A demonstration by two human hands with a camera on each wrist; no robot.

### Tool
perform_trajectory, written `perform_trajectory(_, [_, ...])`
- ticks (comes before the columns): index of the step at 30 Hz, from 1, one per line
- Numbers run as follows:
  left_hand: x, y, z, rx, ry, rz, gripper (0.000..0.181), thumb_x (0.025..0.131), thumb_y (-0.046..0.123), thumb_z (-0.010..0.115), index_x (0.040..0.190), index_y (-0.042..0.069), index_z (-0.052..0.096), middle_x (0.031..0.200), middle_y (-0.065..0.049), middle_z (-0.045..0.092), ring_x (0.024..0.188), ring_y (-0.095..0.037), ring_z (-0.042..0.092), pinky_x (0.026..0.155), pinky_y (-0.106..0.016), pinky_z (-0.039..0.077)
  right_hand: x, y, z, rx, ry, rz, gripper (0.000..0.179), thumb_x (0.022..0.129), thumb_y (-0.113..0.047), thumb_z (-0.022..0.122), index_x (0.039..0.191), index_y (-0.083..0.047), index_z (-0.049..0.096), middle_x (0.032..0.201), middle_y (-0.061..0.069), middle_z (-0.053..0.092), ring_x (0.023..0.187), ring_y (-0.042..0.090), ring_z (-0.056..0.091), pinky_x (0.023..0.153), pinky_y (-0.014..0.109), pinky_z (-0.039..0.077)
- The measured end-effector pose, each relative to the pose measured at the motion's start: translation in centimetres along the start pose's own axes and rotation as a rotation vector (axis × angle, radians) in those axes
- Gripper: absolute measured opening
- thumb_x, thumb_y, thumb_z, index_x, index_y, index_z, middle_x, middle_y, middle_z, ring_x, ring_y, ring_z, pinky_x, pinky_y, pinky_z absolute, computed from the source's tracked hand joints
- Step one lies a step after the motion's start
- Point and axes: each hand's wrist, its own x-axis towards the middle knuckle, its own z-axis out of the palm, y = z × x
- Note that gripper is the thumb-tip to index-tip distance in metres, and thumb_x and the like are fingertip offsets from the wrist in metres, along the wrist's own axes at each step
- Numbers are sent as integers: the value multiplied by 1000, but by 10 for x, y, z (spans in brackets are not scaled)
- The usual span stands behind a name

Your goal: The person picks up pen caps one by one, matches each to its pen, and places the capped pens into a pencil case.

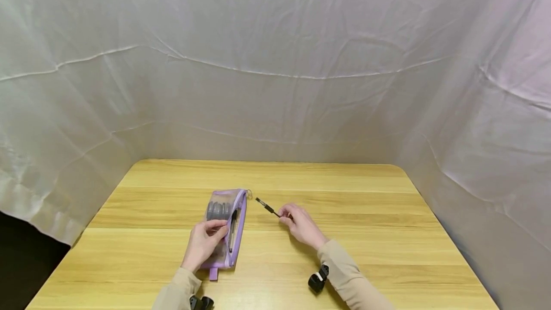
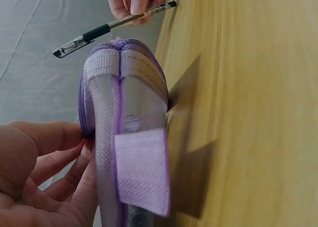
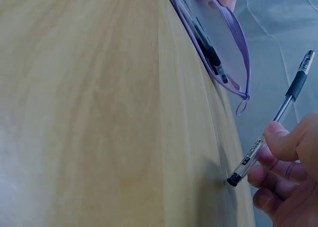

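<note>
A purple mesh pencil case [image 1: 239, 248] lies on the table with its zipper side gaping toward the right. My left hand [image 1: 204, 243] pinches the upper edge of that opening between thumb and fingers. Inside the case a pen [image 3: 206, 45] shows through the gap, and dark rounded items [image 1: 218, 210] show through the mesh. To the right, my right hand [image 1: 300, 226] holds a clear pen with a black grip [image 3: 296, 85] near its rear end, the tip angled toward the case. The pen is above the table, apart from the case.
The wooden table [image 1: 366, 252] extends around the case on all sides. Pale fabric [image 1: 275, 109] hangs behind it and along both sides. A ring zipper pull [image 3: 242, 107] hangs at the case's far end, and a purple fabric tab [image 2: 142, 172] sticks out at its near end.
</note>
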Motion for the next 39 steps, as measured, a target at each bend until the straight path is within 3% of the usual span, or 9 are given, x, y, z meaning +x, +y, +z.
perform_trajectory(6, [1, 5, -1, 17, -20, -97, 20, 90, 6, 71, 107, -5, 74, 94, -18, 75, 72, -6, 61, 61, -17, 52, -2, -3, 0, 33, -21, -5, 7, 98, -6, 61, 104, -5, 64, 93, 2, 66, 83, 9, 58, 75, 23, 50])
perform_trajectory(14, [2, 5, 0, 31, -15, -112, 19, 90, 3, 70, 106, -5, 74, 94, -18, 76, 71, -5, 61, 62, -18, 53, -4, -4, 1, 112, -38, -4, 10, 101, -6, 54, 107, 0, 59, 91, 9, 67, 81, 11, 60, 74, 23, 53])
perform_trajectory(23, [1, 4, 0, 32, -14, -99, 19, 90, 3, 71, 106, -5, 74, 93, -18, 76, 71, -5, 61, 61, -18, 53, -5, -2, 4, 283, -46, 35, 16, 100, -1, 53, 116, 4, 52, 94, 15, 67, 78, 14, 66, 72, 21, 56])
perform_trajectory(31, [0, 5, -1, 36, -16, -101, 19, 90, 4, 71, 106, -5, 74, 94, -18, 76, 72, -7, 62, 61, -17, 52, -3, -7, 6, 695, -106, 175, 37, 100, 5, 47, 133, 18, 37, 108, 35, 58, 83, 22, 70, 80, 38, 63])
perform_trajectory(39, [0, 7, -2, 31, -16, -89, 20, 90, 6, 72, 106, -6, 74, 94, -19, 76, 72, -7, 62, 60, -18, 52, -1, -12, 12, 867, -163, 271, 45, 98, 5, 52, 138, 17, 36, 112, 34, 58, 77, 19, 70, 80, 41, 63])
